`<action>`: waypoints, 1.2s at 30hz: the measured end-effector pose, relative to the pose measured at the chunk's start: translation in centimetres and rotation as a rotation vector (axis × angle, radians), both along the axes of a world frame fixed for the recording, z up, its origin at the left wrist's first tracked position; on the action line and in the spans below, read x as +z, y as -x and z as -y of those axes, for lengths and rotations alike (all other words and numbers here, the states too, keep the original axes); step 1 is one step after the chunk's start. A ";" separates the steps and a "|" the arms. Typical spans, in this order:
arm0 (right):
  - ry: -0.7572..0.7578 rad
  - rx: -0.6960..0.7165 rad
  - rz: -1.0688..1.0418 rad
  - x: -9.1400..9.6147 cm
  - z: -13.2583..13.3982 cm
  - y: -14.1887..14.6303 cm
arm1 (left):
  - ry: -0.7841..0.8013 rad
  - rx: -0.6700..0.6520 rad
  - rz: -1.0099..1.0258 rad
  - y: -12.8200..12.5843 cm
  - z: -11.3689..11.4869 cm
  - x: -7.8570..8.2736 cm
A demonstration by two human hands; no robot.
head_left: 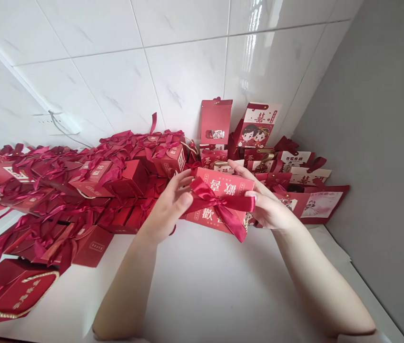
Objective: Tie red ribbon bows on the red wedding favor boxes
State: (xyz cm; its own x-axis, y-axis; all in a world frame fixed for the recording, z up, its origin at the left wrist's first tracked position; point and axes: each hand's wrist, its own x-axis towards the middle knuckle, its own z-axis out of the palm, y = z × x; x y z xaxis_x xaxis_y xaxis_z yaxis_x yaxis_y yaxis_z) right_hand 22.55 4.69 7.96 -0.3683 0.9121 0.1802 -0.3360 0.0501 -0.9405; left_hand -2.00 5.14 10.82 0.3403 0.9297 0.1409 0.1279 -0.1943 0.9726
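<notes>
A red gift box (228,186) with pale printed characters is held up in the middle of the view, above the white table. A crimson satin ribbon bow (219,202) lies across its top face. My left hand (171,205) grips the box's left side, thumb near the bow's left loop. On the right side, my right hand (264,205) has its fingers along the far edge and its thumb by the ribbon's end. The underside of the box is hidden.
Many similar ribboned red boxes (93,176) are piled at the left and back. One box with a rope handle (12,293) sits at the front left. Red and white gift bags (259,126) stand against the tiled wall (183,71). A grey wall (376,143) bounds the right.
</notes>
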 end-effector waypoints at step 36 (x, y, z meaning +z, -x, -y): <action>-0.775 -0.614 0.509 -0.8 1.4 2.8 | 0.155 0.200 0.131 -2.4 0.3 0.0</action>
State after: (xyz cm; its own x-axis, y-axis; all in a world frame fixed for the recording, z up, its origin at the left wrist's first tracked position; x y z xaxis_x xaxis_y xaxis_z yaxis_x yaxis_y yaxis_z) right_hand 19.72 3.32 7.13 -0.0862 0.6708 0.7366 0.3634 0.7096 -0.6037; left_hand 0.39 4.80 10.86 0.1366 0.9904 0.0230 0.0197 -0.0259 0.9995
